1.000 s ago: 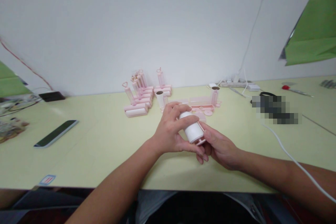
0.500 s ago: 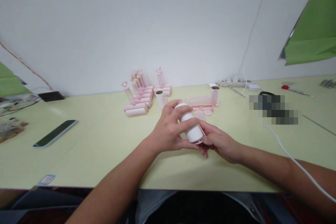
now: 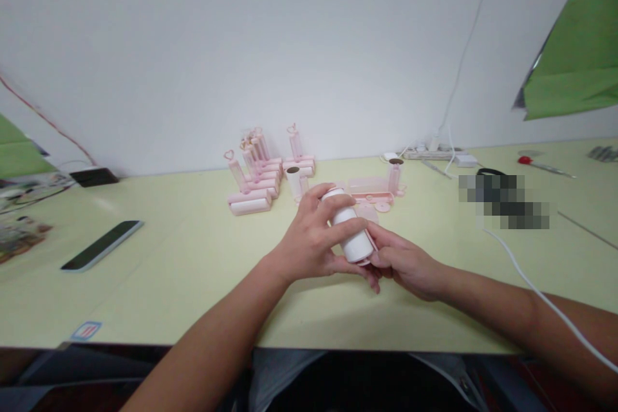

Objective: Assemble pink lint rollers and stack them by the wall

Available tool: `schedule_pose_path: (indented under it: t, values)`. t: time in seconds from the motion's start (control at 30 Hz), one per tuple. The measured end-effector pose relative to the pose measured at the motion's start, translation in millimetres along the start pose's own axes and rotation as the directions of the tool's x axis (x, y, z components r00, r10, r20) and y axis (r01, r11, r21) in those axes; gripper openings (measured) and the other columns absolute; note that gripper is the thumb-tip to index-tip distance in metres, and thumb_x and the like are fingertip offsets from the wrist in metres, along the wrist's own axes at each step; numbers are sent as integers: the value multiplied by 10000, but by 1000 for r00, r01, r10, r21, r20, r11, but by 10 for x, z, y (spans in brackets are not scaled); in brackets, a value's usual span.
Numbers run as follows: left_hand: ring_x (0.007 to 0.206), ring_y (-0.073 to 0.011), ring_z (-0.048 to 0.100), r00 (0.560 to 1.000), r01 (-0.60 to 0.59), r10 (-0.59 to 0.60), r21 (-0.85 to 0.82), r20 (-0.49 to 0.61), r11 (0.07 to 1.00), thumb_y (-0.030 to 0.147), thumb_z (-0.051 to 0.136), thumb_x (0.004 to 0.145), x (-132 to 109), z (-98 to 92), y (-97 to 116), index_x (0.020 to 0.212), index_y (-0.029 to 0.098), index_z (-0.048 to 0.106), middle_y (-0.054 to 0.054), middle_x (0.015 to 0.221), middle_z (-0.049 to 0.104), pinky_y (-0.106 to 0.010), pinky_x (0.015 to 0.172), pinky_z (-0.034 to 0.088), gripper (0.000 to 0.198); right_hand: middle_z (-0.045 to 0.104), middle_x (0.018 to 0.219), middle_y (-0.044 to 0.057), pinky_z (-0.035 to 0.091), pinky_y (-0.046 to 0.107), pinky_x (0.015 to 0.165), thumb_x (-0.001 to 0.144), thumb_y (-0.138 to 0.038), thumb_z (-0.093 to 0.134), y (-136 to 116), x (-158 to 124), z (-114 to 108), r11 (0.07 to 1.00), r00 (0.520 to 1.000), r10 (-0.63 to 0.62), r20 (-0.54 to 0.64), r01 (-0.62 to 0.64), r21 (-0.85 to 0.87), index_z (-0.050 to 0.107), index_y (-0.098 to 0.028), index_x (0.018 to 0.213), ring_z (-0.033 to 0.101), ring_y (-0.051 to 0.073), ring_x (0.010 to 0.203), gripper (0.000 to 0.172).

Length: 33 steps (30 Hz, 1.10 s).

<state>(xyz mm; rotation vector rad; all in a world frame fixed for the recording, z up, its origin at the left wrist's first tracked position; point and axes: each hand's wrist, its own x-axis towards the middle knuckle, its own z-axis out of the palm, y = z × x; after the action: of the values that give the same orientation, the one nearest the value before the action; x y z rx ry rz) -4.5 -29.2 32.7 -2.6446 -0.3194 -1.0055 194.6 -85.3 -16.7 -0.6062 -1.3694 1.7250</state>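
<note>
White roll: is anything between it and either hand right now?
Nothing visible. The left hand wraps its fingers over the white roll, and the right hand grips its near end, where a pink piece peeks out. Both hands touch it directly.

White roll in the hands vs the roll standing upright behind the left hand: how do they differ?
The white roll is held tilted above the table by the left hand and right hand; the standing roll rests upright on the table, untouched. The held roll looks larger, being nearer; the standing roll shows a dark open core on top. Both are white cylinders.
</note>
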Motion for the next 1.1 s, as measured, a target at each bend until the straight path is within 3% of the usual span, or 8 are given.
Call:
schedule_pose_path:
  t: [0.57, 0.77, 1.1]
  values:
    - [1197, -330, 457, 999, 49, -50, -63, -2, 997, 688, 768, 600, -28, 24, -25, 1127, 236, 664, -145, 1219, 580, -526, 1073, 346, 703, 593, 803, 1, 493, 265, 522, 705, -167, 511, 67, -1, -53, 994, 999, 14, 38, -18, 107, 462, -214, 1311, 555, 141, 588, 609]
    - [1186, -327, 471, 997, 78, -79, -76, -11, 994, 710, 766, 578, -65, 67, -60, 1131, 236, 663, -144, 1219, 574, -526, 1073, 348, 736, 579, 814, -3, 481, 255, 519, 801, -260, 568, 109, 5, -61, 992, 998, -20, 64, 12, 129, 424, -231, 1360, 539, 130, 585, 578]
    - [1197, -330, 452, 996, 88, -89, -83, -11, 993, 704, 760, 593, -60, 70, -38, 1139, 244, 667, -141, 1228, 566, -528, 1065, 351, 720, 566, 821, -7, 489, 256, 537, 812, -225, 553, 111, 6, -59, 996, 1000, -23, 9, 22, 81, 439, -236, 1353, 540, 126, 597, 553]
